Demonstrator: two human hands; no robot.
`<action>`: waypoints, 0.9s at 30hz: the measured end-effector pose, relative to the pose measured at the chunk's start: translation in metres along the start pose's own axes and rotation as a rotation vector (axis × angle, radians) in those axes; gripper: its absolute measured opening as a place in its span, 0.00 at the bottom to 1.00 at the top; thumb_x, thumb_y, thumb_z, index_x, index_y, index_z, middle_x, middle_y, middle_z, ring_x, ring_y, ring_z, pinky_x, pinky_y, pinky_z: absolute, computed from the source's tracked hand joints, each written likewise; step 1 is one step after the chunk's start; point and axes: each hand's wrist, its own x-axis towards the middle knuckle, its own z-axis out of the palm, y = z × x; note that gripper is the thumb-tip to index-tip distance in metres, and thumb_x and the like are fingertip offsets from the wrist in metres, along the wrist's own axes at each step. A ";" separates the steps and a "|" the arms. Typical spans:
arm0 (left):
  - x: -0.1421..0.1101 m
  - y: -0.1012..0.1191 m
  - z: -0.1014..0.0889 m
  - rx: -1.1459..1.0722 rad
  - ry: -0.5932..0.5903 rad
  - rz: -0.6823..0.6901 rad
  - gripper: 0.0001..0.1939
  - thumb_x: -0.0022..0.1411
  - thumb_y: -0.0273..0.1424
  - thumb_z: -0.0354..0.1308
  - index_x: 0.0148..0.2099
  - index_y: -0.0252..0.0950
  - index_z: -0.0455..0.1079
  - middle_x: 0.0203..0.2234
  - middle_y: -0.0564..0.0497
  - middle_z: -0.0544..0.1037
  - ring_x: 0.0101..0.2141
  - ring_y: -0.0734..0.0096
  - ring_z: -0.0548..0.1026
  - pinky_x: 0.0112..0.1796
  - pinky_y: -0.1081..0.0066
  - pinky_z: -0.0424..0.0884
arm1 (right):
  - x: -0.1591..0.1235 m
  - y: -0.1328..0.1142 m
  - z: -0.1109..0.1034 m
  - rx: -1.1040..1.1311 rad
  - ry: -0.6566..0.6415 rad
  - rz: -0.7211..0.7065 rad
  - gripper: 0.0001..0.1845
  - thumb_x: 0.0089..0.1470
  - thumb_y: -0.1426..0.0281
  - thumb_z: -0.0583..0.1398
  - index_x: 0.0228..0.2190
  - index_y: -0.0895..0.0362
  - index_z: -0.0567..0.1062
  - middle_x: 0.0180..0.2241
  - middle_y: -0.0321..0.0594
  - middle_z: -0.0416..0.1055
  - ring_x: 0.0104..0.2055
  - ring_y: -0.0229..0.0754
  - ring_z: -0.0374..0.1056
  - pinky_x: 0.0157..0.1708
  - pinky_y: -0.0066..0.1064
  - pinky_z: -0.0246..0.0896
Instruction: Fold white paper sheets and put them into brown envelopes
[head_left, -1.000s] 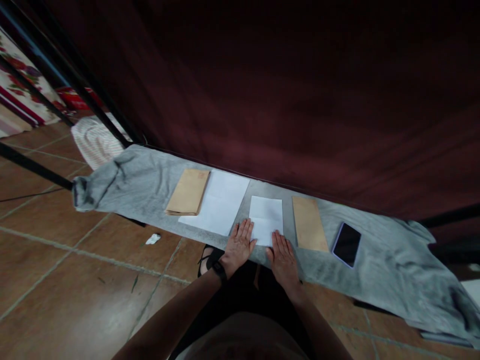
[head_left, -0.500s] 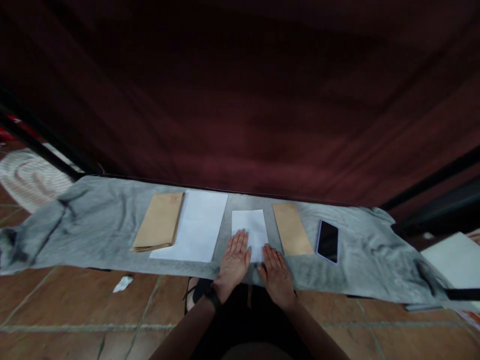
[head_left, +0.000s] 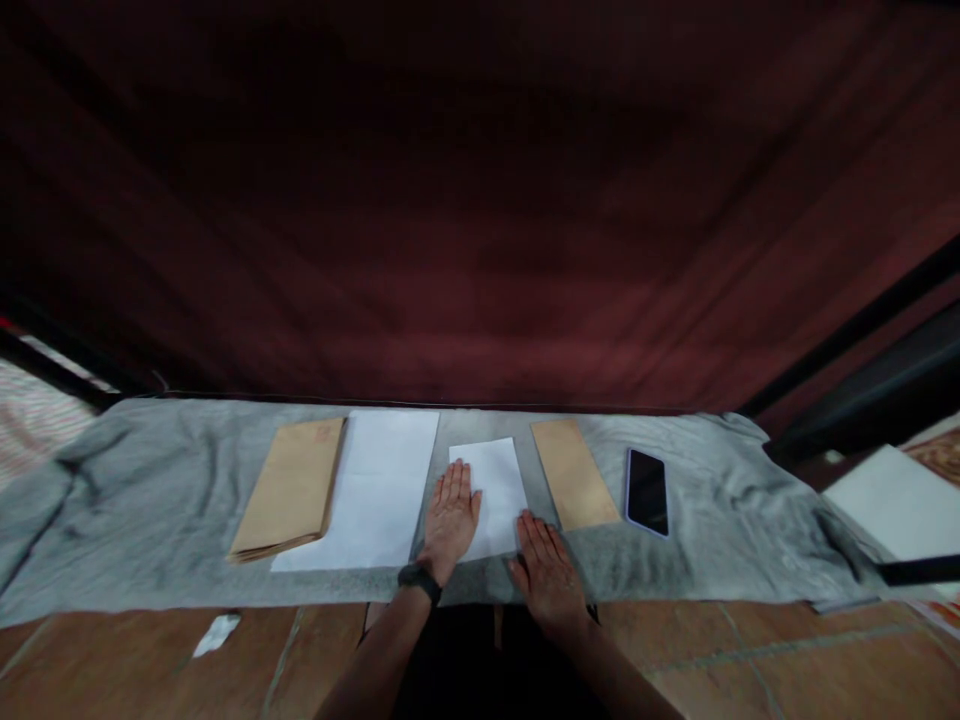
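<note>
A small white sheet of paper [head_left: 496,492], perhaps folded, lies in front of me on a grey cloth. My left hand [head_left: 451,510] rests flat on its left side, fingers together and stretched forward. At its lower right edge lies my right hand [head_left: 549,565], also flat, with the fingertips touching the paper's border and the cloth. Neither hand grips anything. Just right of the paper is a single brown envelope [head_left: 576,475]. Left of my left hand a larger white sheet [head_left: 382,490] lies partly under a stack of brown envelopes [head_left: 292,485].
The grey cloth [head_left: 172,500] covers a long narrow surface and is wrinkled at both ends. A phone [head_left: 647,492] with a dark screen lies on the right. Behind rises a dark red panel [head_left: 480,300]. A crumpled white scrap [head_left: 217,635] is on the tiled floor [head_left: 337,640].
My left hand has slid left and slightly up relative to the small paper, uncovering more of its lower part. The right hand stays by the lower right edge. The view has shifted a little.
</note>
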 end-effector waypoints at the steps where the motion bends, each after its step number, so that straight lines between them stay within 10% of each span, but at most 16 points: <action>1: -0.001 -0.003 -0.001 -0.001 0.005 -0.003 0.31 0.71 0.37 0.41 0.71 0.26 0.53 0.68 0.37 0.57 0.68 0.55 0.53 0.65 0.52 0.56 | 0.000 0.000 -0.001 0.011 0.000 0.014 0.30 0.68 0.62 0.49 0.68 0.59 0.56 0.65 0.47 0.61 0.66 0.50 0.59 0.64 0.45 0.55; 14: -0.003 -0.007 0.000 0.022 0.050 0.027 0.31 0.71 0.36 0.40 0.70 0.26 0.54 0.68 0.37 0.59 0.68 0.55 0.55 0.65 0.53 0.56 | 0.120 0.000 0.031 0.121 -0.118 0.013 0.25 0.69 0.63 0.49 0.63 0.56 0.66 0.66 0.42 0.59 0.68 0.46 0.55 0.66 0.44 0.50; 27: -0.004 -0.009 0.001 -0.054 0.067 -0.006 0.32 0.70 0.38 0.41 0.70 0.28 0.54 0.67 0.37 0.60 0.68 0.54 0.55 0.64 0.50 0.57 | 0.126 0.030 0.058 0.002 -0.032 0.160 0.31 0.68 0.62 0.48 0.68 0.61 0.55 0.66 0.50 0.57 0.69 0.50 0.52 0.66 0.48 0.47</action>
